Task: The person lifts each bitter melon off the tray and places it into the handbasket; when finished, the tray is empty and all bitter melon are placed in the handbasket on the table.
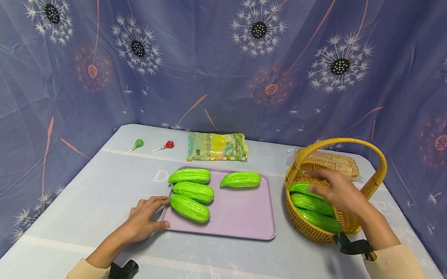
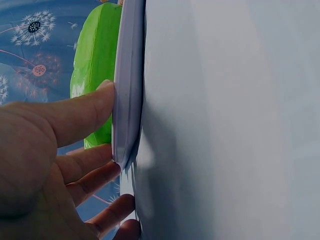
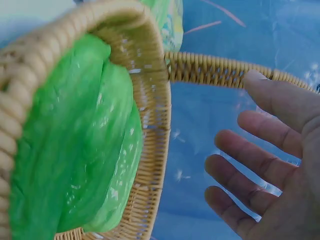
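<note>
Four green gourds lie on the lilac tray [image 1: 237, 219] at the middle of a pale blue table [image 1: 204, 267], which is covered with a shiny cloth. Behind and to both sides hangs a purple-blue curtain [image 1: 202, 49] printed with dandelion heads. Near the table's far edge rest two lollipops, one green [image 1: 137, 144] and one red [image 1: 168, 145], a yellow-green snack packet [image 1: 217, 146] and a clear bag of brownish food [image 1: 333, 161] behind the wicker basket [image 1: 324, 234]. Three of the gourds are stacked along the tray's left side, and the nearest gourd [image 1: 189, 208] lies just beside the left hand; the fourth sits alone toward the tray's far edge.

The left hand [image 1: 144, 222] rests on the table at the tray's near-left corner. In the left wrist view its thumb [image 2: 75, 115] presses flat against the tray rim [image 2: 127, 90] and the other fingers stretch out along the tray's edge, so the hand is relaxed and grips nothing.

The right hand [image 1: 339, 191] hovers above the basket, which stands to the right of the tray and holds more green gourds [image 1: 312, 204]. The right wrist view shows the palm spread, fingers [image 3: 255, 165] straight and apart from the gourd [image 3: 75, 150] below, under the basket's handle [image 3: 220, 70]. It holds nothing.
</note>
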The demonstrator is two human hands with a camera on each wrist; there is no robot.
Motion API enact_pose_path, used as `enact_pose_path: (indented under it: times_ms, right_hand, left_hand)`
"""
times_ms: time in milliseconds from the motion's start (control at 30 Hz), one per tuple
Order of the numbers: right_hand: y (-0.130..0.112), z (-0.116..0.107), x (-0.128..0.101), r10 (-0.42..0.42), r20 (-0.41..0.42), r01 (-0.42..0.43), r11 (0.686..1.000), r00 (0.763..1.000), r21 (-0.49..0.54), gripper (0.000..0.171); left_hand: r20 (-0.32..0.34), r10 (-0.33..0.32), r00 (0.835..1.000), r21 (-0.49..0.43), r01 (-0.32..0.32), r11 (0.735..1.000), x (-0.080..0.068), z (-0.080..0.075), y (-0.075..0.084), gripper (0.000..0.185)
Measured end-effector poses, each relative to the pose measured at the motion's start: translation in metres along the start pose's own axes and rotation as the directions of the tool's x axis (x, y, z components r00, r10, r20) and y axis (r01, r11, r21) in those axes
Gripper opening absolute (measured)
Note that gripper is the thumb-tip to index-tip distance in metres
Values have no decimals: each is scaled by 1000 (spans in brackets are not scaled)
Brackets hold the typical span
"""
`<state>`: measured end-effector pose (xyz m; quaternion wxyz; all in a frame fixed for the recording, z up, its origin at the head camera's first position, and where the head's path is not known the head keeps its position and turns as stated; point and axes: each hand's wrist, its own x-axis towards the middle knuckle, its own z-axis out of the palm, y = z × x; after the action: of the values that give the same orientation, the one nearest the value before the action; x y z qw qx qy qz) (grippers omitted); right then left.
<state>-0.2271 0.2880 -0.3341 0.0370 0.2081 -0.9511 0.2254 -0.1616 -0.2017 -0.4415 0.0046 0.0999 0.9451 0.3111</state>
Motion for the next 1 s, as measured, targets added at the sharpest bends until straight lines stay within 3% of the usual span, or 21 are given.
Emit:
enact_pose_path:
  times_ms: [533, 733, 1000]
  right_hand:
    - [-40, 18, -9, -108, -106, 109, 994, 988, 1, 35]
    - [-52, 34, -6, -161, -172, 162, 987, 972, -8, 31]
    - [-69, 53, 3, -173, -154, 177, 984, 973, 11, 36]
  left_hand:
    - [-17, 8, 1000, 6, -8, 1000, -2, 0, 2, 56]
    - [-4, -6, 1000, 6, 6, 1000, -2, -2, 3, 57]
    - [4, -13, 1000, 1, 13, 1000, -3, -3, 5, 56]
